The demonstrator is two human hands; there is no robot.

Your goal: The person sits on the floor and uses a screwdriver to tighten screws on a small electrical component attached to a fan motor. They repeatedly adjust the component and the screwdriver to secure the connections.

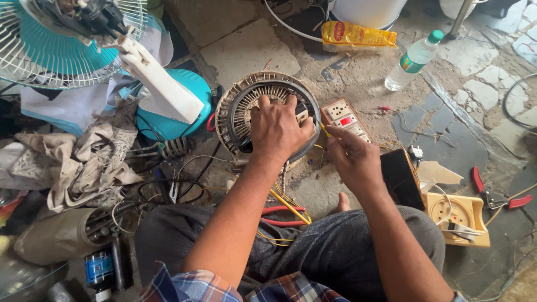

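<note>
Gripping motor stator (246, 109): left hand (275, 130); power strip (347, 118) beside.

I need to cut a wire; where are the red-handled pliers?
In the head view, the red-handled pliers lie on the stone floor at far right, beside the yellow socket box.

Floor (251, 50): rough stone and concrete slabs, cracked, dusty, darker patches at right. Daylight, even, soft shadows. Teal table fan (61, 39) with wire cage lying top left, white neck on teal base. Crumpled grey rags (84, 162) at left edge. Clear plastic bottle (413, 60) with green cap lying top right, near yellow packet (355, 34). White bucket (369, 10) at top edge. Red-handled pliers (498, 193) at right. Yellow socket box (461, 218) lower right. Loose wires scattered across floor.
</note>
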